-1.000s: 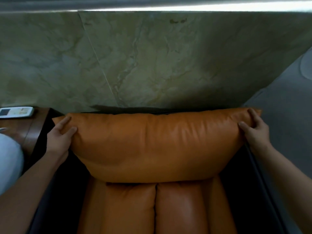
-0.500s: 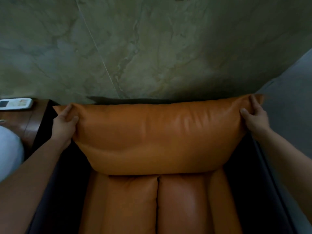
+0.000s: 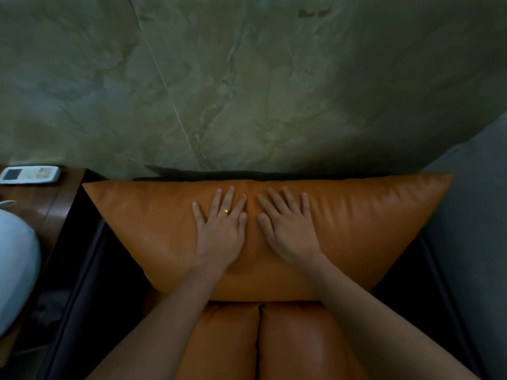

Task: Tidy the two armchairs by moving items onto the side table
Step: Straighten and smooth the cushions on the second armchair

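Marble wall (image 3: pixel 247 91) backs an orange cushion (image 3: pixel 356 229). Left hand (image 3: pixel 222 231) and right hand (image 3: pixel 288 229) press it, fingers spread. Remote (image 3: pixel 30 174) lettering seems unreadable.

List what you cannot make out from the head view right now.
Head view:
- Side table: cut off by the left edge, partly covered by a pale object, itself unidentifiable.
- Remote: markings too small to read.
- Armchair seat: partly hidden under the cushion.

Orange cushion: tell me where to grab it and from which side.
Take the orange cushion by its two upper corners, one per hand, coming in from the outer sides. It is wide, leaning against the armchair, and those pointed corners stick out free. The left hand and right hand lie flat on its middle.
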The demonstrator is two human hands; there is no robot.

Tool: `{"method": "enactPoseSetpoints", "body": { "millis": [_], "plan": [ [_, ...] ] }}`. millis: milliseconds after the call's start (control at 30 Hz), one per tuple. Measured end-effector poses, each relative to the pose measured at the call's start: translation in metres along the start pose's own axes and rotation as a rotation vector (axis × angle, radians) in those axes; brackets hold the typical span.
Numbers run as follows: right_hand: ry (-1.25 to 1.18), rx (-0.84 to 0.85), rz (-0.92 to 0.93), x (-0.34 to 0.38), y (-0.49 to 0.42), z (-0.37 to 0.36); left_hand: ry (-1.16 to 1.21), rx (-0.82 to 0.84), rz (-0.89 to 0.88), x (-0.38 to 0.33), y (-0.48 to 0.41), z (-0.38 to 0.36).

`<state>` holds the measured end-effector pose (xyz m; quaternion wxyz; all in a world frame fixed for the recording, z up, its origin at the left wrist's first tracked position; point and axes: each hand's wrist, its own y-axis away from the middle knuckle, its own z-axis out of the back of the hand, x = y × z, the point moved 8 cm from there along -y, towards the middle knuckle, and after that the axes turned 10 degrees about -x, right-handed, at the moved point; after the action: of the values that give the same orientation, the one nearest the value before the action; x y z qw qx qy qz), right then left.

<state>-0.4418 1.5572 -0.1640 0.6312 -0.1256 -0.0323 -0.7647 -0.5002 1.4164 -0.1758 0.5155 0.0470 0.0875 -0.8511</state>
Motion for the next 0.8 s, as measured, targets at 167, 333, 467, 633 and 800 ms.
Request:
{"method": "enactPoseSetpoints", "body": {
  "millis": [167,333,467,633,800],
  "plan": [
    [0.023,-0.042,0.032,-0.012,-0.005,-0.016,-0.042,-0.089,-0.013,0.004,-0.010,-0.016],
    [0.006,-0.004,0.043,-0.045,-0.015,-0.008,-0.061,-0.020,-0.121,0.025,-0.026,-0.016],
    [0.103,0.020,-0.060,-0.110,-0.006,0.018,-0.101,0.013,-0.064,0.052,-0.035,0.002],
    [0.266,-0.028,-0.189,-0.165,0.015,0.057,-0.241,-0.022,0.132,0.126,-0.032,0.031],
    [0.237,-0.139,-0.409,-0.209,0.033,0.079,-0.134,-0.086,0.343,0.169,-0.014,0.041]
  ]
}}
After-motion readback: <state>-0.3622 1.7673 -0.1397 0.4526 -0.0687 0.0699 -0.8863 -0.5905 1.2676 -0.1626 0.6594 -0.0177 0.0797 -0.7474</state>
